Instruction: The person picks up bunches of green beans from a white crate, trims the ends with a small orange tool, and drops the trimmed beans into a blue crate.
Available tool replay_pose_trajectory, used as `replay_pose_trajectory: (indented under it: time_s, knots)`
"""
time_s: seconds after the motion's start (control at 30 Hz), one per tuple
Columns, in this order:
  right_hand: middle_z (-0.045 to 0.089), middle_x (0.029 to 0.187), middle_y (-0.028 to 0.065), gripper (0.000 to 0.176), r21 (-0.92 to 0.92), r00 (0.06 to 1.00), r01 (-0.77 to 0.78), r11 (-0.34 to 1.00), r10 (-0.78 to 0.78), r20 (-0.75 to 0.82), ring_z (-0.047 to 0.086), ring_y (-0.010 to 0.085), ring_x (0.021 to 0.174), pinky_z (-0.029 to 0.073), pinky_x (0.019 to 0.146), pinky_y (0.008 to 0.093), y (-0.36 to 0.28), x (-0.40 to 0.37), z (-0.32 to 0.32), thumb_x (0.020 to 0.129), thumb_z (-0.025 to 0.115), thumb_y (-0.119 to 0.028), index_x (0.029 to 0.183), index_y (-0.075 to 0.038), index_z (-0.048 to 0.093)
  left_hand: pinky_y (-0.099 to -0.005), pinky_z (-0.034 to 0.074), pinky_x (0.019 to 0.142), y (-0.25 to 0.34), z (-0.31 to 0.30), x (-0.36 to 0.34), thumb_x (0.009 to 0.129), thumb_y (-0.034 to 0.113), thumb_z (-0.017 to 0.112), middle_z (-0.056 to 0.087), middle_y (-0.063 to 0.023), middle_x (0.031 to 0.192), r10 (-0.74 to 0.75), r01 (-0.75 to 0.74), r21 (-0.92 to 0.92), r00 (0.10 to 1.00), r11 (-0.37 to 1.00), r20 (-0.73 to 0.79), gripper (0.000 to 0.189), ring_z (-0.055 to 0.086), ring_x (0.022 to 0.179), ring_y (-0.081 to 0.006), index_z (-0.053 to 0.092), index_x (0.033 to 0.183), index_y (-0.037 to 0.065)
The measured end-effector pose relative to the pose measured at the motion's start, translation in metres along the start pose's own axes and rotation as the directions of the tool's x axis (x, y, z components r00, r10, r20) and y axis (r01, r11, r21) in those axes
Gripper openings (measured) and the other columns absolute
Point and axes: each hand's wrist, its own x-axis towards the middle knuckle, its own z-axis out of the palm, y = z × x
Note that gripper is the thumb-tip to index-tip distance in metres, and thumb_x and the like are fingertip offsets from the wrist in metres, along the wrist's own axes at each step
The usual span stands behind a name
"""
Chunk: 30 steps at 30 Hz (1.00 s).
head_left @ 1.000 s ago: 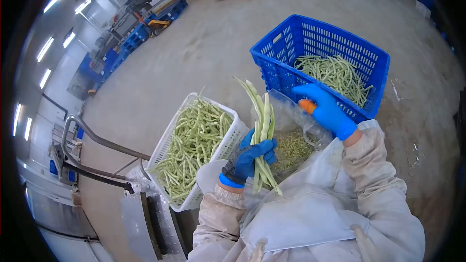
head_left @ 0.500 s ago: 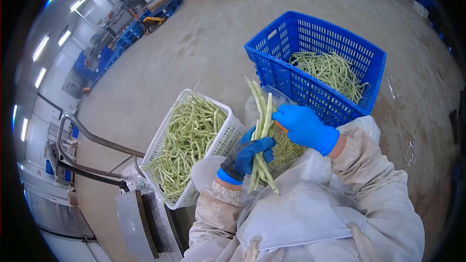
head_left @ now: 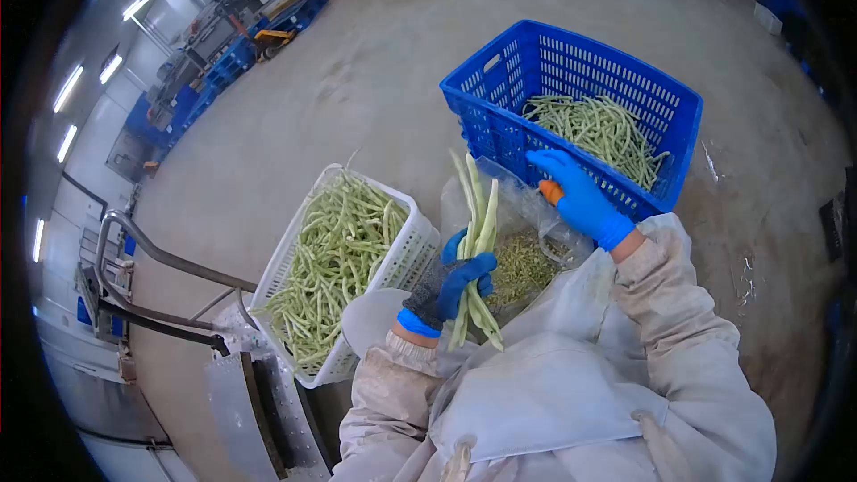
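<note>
A small bunch of long green beans (head_left: 478, 241) stands nearly upright in my left hand (head_left: 455, 284), whose fingers are wrapped round its lower half. That hand wears a dark glove with blue fingers. My right hand (head_left: 578, 196), in a blue glove, is apart from the bunch, close to the near side of the blue crate (head_left: 571, 165). Its fingers are stretched out, and something orange covers or sits at the thumb. Below the hands, a clear plastic bag (head_left: 558, 236) holds small green bean trimmings (head_left: 522, 266) at my lap.
To the left, a white crate (head_left: 415, 245) is heaped with green beans (head_left: 344, 254). More beans (head_left: 598, 134) lie inside the blue crate. A metal cart handle (head_left: 170, 259) rises at the left. Far back on the floor (head_left: 375, 62) stand blue pallets and a yellow pallet jack (head_left: 272, 38).
My right hand has moved away from the beans, to the right and up towards the blue crate, and its fingers have straightened. My left hand still grips the bunch.
</note>
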Motion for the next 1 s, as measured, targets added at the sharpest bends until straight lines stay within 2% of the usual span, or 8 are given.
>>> replay_pose_trajectory:
  time_s: [0.13, 0.43, 0.53, 0.57, 0.63, 0.73, 0.8, 1.0]
  knots:
    - [0.056, 0.108, 0.0126, 0.048, 0.167, 0.967, -0.037, 0.985, -0.007, 0.256, 0.056, 0.0274, 0.096, 0.045, 0.083, 0.0349, -0.03, 0.015, -0.009, 0.078, 0.05, 0.007, 0.123, -0.009, 0.051, -0.0261, 0.046, 0.056, -0.002, -0.002, -0.001, 0.08, 0.016, 0.063, 0.051, -0.0032, 0.081, -0.019, 0.016, 0.064, 0.999, 0.998, 0.047, 0.063, 0.052, 0.062, -0.0117, 0.031, 0.132, 0.004]
    - [0.057, 0.091, 0.013, 0.029, -0.27, 0.736, 0.206, 0.941, 0.033, 0.676, 0.058, 0.0285, 0.08, 0.047, 0.07, 0.0342, -0.026, 0.01, -0.005, 0.076, 0.054, 0.0, 0.104, -0.007, 0.056, -0.027, 0.045, 0.056, -0.002, -0.006, -0.01, 0.083, 0.021, 0.06, 0.052, -0.0037, 0.077, 0.012, -0.021, 0.284, 0.999, 0.959, 0.033, 0.066, 0.052, 0.06, -0.0115, 0.025, 0.136, 0.003]
    - [0.058, 0.086, 0.0094, 0.027, -0.286, 0.909, 0.129, 0.95, 0.002, 0.416, 0.058, 0.0237, 0.075, 0.047, 0.066, 0.0329, 0.008, -0.015, 0.018, 0.074, 0.054, 0.003, 0.099, -0.005, 0.058, -0.0265, 0.045, 0.057, 0.004, -0.001, -0.01, 0.079, 0.021, 0.065, 0.054, -0.0049, 0.085, 0.01, -0.023, 0.277, 0.999, 0.961, 0.047, 0.071, 0.053, 0.063, -0.0119, 0.027, 0.137, 0.004]
    - [0.059, 0.083, 0.0071, 0.026, -0.201, 0.965, -0.2, 0.959, 0.228, 0.129, 0.058, 0.021, 0.073, 0.047, 0.064, 0.0322, 0.03, -0.019, 0.021, 0.074, 0.053, 0.004, 0.097, -0.004, 0.059, -0.0266, 0.045, 0.056, 0.007, 0.004, -0.012, 0.08, 0.02, 0.063, 0.053, -0.0045, 0.082, 0.007, -0.028, 0.286, 0.997, 0.958, 0.075, 0.07, 0.053, 0.062, -0.0118, 0.026, 0.137, 0.004]
    - [0.064, 0.078, 0.0125, 0.015, 0.341, 0.747, -0.59, 0.732, 0.655, -0.113, 0.06, 0.021, 0.069, 0.049, 0.065, 0.0325, 0.063, -0.017, 0.0, 0.077, 0.054, 0.002, 0.09, 0.0, 0.062, -0.0266, 0.045, 0.056, 0.008, 0.006, -0.014, 0.081, 0.019, 0.061, 0.052, -0.0042, 0.078, 0.006, -0.035, 0.297, 0.995, 0.954, 0.098, 0.069, 0.052, 0.061, -0.0117, 0.024, 0.137, 0.004]
    - [0.063, 0.087, 0.0122, 0.021, 0.13, 0.812, -0.576, 0.807, 0.583, -0.023, 0.061, 0.025, 0.081, 0.049, 0.072, 0.0328, 0.048, -0.01, -0.02, 0.08, 0.052, 0.003, 0.099, 0.0, 0.061, -0.027, 0.045, 0.057, -0.003, -0.004, -0.018, 0.08, 0.018, 0.064, 0.053, -0.0053, 0.083, -0.015, -0.017, 0.264, 0.993, 0.964, 0.12, 0.073, 0.052, 0.063, -0.0116, 0.023, 0.138, 0.005]
    - [0.061, 0.1, 0.0121, 0.028, -0.125, 0.992, 0.111, 0.986, -0.118, -0.052, 0.059, 0.0269, 0.093, 0.047, 0.08, 0.0327, 0.008, 0.009, -0.012, 0.081, 0.052, 0.002, 0.108, -0.002, 0.057, -0.0269, 0.045, 0.057, -0.008, -0.009, -0.015, 0.08, 0.019, 0.065, 0.053, -0.0053, 0.083, -0.034, -0.006, 0.259, 0.988, 0.966, 0.152, 0.073, 0.052, 0.063, -0.0115, 0.023, 0.138, 0.005]
    - [0.058, 0.097, 0.0149, 0.034, 0.014, 0.886, 0.06, 0.998, -0.059, 0.46, 0.057, 0.0323, 0.09, 0.047, 0.079, 0.0351, -0.014, 0.032, -0.015, 0.079, 0.051, 0.002, 0.112, -0.003, 0.055, -0.0254, 0.046, 0.061, 0.004, -0.007, -0.019, 0.078, 0.013, 0.066, 0.055, -0.0054, 0.095, -0.169, 0.132, 0.196, 0.968, 0.972, 0.186, 0.076, 0.052, 0.069, -0.0115, 0.023, 0.14, 0.007]
